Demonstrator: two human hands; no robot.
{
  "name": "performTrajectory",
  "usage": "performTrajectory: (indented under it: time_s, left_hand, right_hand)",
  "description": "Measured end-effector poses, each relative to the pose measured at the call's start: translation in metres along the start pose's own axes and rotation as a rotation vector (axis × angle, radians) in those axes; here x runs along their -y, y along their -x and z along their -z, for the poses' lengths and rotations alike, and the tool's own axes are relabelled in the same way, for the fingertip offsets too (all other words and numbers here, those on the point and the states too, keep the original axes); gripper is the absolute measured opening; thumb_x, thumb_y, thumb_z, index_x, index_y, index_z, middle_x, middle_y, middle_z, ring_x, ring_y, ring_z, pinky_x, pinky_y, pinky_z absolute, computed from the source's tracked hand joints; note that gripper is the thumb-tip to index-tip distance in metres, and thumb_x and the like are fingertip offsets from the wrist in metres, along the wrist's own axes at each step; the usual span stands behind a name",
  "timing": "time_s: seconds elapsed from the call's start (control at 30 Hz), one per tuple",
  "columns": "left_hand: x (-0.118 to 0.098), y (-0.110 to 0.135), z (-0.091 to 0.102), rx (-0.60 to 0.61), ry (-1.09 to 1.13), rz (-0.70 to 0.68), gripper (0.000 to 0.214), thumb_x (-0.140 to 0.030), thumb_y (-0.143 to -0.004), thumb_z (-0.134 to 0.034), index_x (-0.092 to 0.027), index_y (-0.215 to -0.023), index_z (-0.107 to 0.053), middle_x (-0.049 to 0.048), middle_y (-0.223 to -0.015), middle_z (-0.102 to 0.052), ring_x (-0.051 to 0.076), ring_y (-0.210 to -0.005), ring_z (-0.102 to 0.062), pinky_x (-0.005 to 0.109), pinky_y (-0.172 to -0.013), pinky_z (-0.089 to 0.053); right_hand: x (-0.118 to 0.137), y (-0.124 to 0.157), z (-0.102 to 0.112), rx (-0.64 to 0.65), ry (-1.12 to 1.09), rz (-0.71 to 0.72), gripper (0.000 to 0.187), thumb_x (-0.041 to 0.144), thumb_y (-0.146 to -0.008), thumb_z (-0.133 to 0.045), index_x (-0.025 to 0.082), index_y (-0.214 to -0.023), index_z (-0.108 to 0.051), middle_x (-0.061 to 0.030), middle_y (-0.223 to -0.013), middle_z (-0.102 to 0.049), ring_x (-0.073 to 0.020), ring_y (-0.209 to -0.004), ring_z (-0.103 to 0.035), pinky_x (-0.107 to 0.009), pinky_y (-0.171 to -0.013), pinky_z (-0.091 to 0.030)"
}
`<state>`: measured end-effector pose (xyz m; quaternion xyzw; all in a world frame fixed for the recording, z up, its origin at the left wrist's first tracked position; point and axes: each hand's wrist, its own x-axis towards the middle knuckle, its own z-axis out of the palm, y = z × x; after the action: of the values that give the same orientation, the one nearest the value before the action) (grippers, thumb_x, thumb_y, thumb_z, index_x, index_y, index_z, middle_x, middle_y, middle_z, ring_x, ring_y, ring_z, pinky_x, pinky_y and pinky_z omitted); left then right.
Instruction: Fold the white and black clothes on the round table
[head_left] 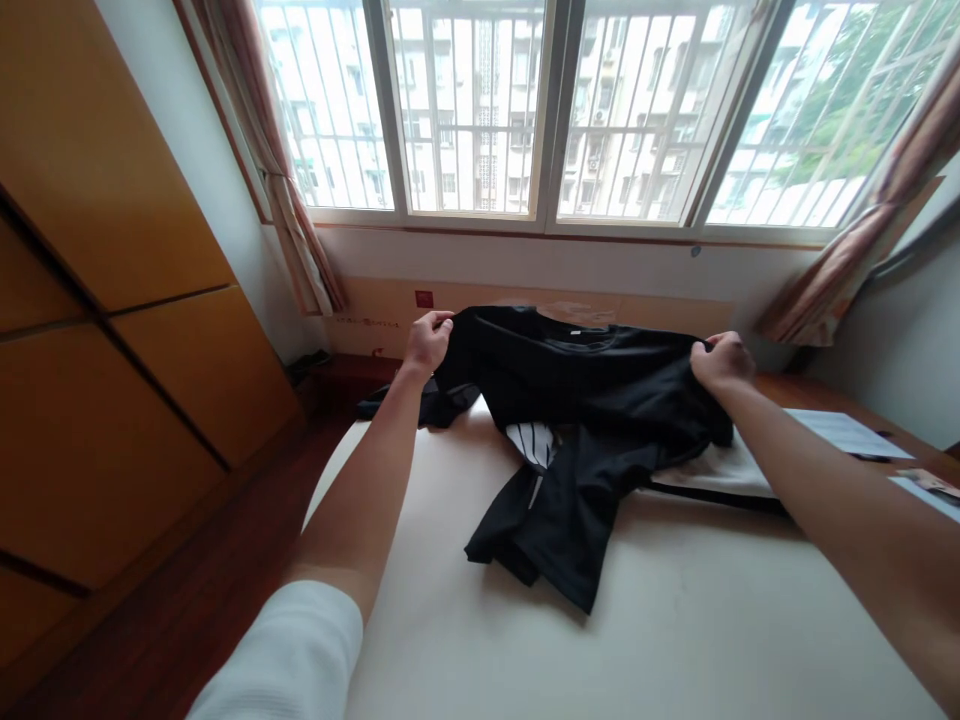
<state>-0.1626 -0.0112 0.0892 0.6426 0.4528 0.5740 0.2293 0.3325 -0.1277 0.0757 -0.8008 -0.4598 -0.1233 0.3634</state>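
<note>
A black T-shirt [577,375] is stretched between my two hands above a white bed surface [675,610]. My left hand [430,342] pinches the shirt near one shoulder or sleeve. At the opposite side, my right hand [724,362] grips the cloth with curled fingers. The neckline with a small white label faces the window. Its lower part hangs in folds down to the white surface, where a white patch with black stripes [531,443] shows; I cannot tell which garment it belongs to. More dark cloth [442,408] lies behind my left wrist.
A wooden wardrobe [150,400] stands on the left beside a dark red floor [225,560]. Ahead is a barred window [480,110] with tied curtains [289,210]. Papers [851,432] lie on a wooden surface at the right, partly behind my right arm.
</note>
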Motion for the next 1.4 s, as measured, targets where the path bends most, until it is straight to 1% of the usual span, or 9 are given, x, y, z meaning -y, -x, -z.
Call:
performTrajectory:
  time_s: [0.17, 0.33, 0.47, 0.57, 0.7, 0.93, 1.03, 1.2, 1.4]
  left_hand:
    - [-0.012, 0.019, -0.019, 0.272, -0.224, -0.083, 0.057, -0.024, -0.092, -0.064, -0.013, -0.148, -0.059, 0.0187, -0.157, -0.055, 0.030, -0.137, -0.061, 0.040, -0.116, -0.048]
    - [-0.064, 0.054, -0.043, 0.952, -0.391, -0.038, 0.040, -0.042, -0.091, -0.067, -0.016, -0.119, -0.077, 0.0089, -0.107, -0.080, 0.025, -0.101, -0.074, 0.031, -0.092, -0.058]
    - [-0.086, 0.087, -0.066, 1.303, -0.632, 0.113, 0.054, -0.054, -0.072, -0.084, -0.020, -0.112, -0.079, 0.0082, -0.101, -0.079, 0.026, -0.093, -0.073, 0.027, -0.072, -0.061]
    - [-0.084, 0.104, -0.079, 1.288, -0.798, 0.156, 0.060, -0.039, -0.062, -0.090, -0.018, -0.117, -0.077, 0.0116, -0.101, -0.079, 0.030, -0.088, -0.073, 0.030, -0.065, -0.061]
    - [-0.078, 0.104, -0.078, 1.293, -0.898, 0.145, 0.052, -0.019, -0.064, -0.080, -0.018, -0.116, -0.077, 0.0097, -0.094, -0.079, 0.028, -0.079, -0.073, 0.031, -0.063, -0.060]
    - [-0.073, 0.076, -0.047, 1.176, -1.063, -0.016, 0.032, -0.012, -0.058, -0.073, -0.021, -0.088, -0.082, 0.0058, -0.085, -0.078, 0.027, -0.081, -0.071, 0.030, -0.072, -0.056]
    - [-0.070, 0.070, -0.039, 1.228, -1.034, 0.140, 0.022, -0.017, -0.054, -0.080, -0.021, -0.075, -0.080, 0.0056, -0.075, -0.076, 0.028, -0.077, -0.070, 0.032, -0.067, -0.056]
    - [-0.070, 0.070, -0.038, 1.289, -0.829, 0.362, 0.034, -0.048, -0.058, -0.091, -0.018, -0.062, -0.075, 0.0099, -0.072, -0.075, 0.027, -0.072, -0.071, 0.030, -0.062, -0.057]
    - [-0.059, 0.072, -0.050, 1.084, -0.847, 0.180, 0.036, -0.050, -0.086, -0.072, -0.015, -0.094, -0.081, 0.0156, -0.104, -0.081, 0.032, -0.099, -0.075, 0.035, -0.085, -0.059]
  right_hand:
    - [0.045, 0.049, -0.008, -0.023, 0.010, 0.238, 0.045, 0.033, -0.091, -0.061, 0.009, -0.130, -0.061, -0.0286, -0.131, -0.062, -0.0435, -0.126, -0.055, -0.057, -0.102, -0.043]
    - [0.089, 0.166, 0.025, 0.475, -0.322, 0.843, 0.015, 0.031, -0.099, -0.056, 0.021, -0.102, -0.067, -0.0102, -0.100, -0.072, -0.0279, -0.098, -0.064, -0.043, -0.094, -0.048]
    - [0.100, 0.251, 0.071, 0.864, -0.311, 0.978, 0.027, 0.047, -0.091, -0.074, 0.022, -0.098, -0.065, -0.0066, -0.098, -0.069, -0.0262, -0.093, -0.062, -0.042, -0.090, -0.047]
    - [0.099, 0.278, 0.090, 0.889, -0.230, 1.017, 0.046, 0.049, -0.079, -0.083, 0.020, -0.110, -0.065, -0.0097, -0.108, -0.067, -0.0311, -0.100, -0.059, -0.049, -0.095, -0.045]
    - [0.094, 0.275, 0.094, 0.926, -0.224, 0.956, 0.015, 0.012, -0.079, -0.060, 0.021, -0.092, -0.061, -0.0071, -0.095, -0.067, -0.0253, -0.090, -0.062, -0.039, -0.085, -0.047]
    - [0.056, 0.239, 0.119, 0.907, -0.599, 0.422, 0.024, 0.033, -0.079, -0.059, 0.020, -0.093, -0.073, -0.0081, -0.093, -0.069, -0.0243, -0.082, -0.063, -0.035, -0.076, -0.052]
    - [0.045, 0.223, 0.138, 1.187, -0.573, 0.365, 0.019, 0.027, -0.070, -0.064, 0.019, -0.085, -0.073, -0.0034, -0.082, -0.068, -0.0194, -0.072, -0.061, -0.027, -0.062, -0.048]
    - [0.065, 0.216, 0.155, 1.889, -0.309, 0.634, 0.014, 0.014, -0.069, -0.055, 0.021, -0.058, -0.049, 0.0063, -0.050, -0.052, -0.0110, -0.046, -0.051, -0.020, -0.044, -0.032]
    - [0.087, 0.244, 0.131, 2.181, -0.249, 0.718, 0.015, 0.012, -0.070, -0.058, 0.022, -0.059, -0.056, 0.0091, -0.047, -0.056, -0.0127, -0.044, -0.061, -0.017, -0.042, -0.039]
